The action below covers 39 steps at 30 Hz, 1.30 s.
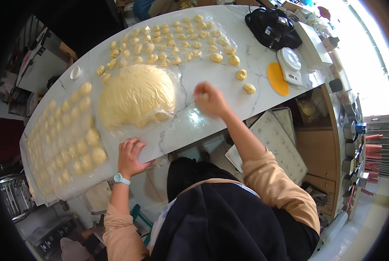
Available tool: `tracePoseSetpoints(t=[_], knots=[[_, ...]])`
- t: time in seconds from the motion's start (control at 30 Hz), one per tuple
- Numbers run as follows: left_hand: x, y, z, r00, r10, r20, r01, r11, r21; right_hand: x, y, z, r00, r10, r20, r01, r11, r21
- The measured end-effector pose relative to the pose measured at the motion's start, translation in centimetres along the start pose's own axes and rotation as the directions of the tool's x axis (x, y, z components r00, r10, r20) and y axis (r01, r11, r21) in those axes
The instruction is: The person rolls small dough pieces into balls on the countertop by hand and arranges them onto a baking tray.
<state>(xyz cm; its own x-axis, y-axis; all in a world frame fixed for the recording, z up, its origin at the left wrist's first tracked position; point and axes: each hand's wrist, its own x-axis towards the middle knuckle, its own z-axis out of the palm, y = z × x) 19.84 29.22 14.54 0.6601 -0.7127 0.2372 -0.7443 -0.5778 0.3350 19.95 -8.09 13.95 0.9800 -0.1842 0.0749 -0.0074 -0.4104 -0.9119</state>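
My left hand (131,156), with a light blue watch (121,179) on its wrist, rests at the table's near edge, fingers spread and holding nothing. Blurred by motion, my right hand (211,100) curls over the marble-patterned table; a pale yellow dough ball (205,97) shows within its fingers. Between the hands and farther back lies a large mound of yellow dough (135,95) under clear plastic film. Right of my right hand sit two loose dough balls, one nearer (249,88) and one farther (241,74).
Rows of small dough pieces (172,41) lie at the back, and rounder plastic-covered balls (66,139) at the left. A white kitchen scale (290,65), an orange disc (277,79) and a black bag (273,28) are at the right. Trays (272,141) stand below the table edge.
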Motion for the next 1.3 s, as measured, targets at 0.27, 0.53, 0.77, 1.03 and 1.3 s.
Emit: tracePoseSetpoints(t=[0.27,0.53,0.77,1.03,1.3], knots=[[0.8,0.5,0.4,1.000,0.002,0.016,-0.002,1.000,-0.007,3.3,2.9,-0.9,0.887,-0.371,-0.275,0.240,0.879,-0.412],[0.3,0.1,0.6,0.998,0.006,0.058,-0.007,1.000,0.022,-4.0,0.4,-1.1,0.887,-0.178,-0.426,0.042,0.950,-0.309],[-1.6,-0.9,1.0,0.999,-0.015,0.038,0.012,0.997,0.081,-15.7,4.0,-8.6,0.886,0.394,-0.243,-0.176,0.773,0.609],[-0.5,-0.2,1.0,0.993,0.018,0.116,-0.028,0.996,0.085,-30.3,21.0,-1.9,0.655,0.638,-0.405,-0.685,0.728,0.039],[-0.9,-0.6,1.2,0.998,0.002,0.061,-0.007,0.996,0.091,-27.4,18.7,-1.9,0.686,0.317,-0.655,-0.572,0.791,-0.216]])
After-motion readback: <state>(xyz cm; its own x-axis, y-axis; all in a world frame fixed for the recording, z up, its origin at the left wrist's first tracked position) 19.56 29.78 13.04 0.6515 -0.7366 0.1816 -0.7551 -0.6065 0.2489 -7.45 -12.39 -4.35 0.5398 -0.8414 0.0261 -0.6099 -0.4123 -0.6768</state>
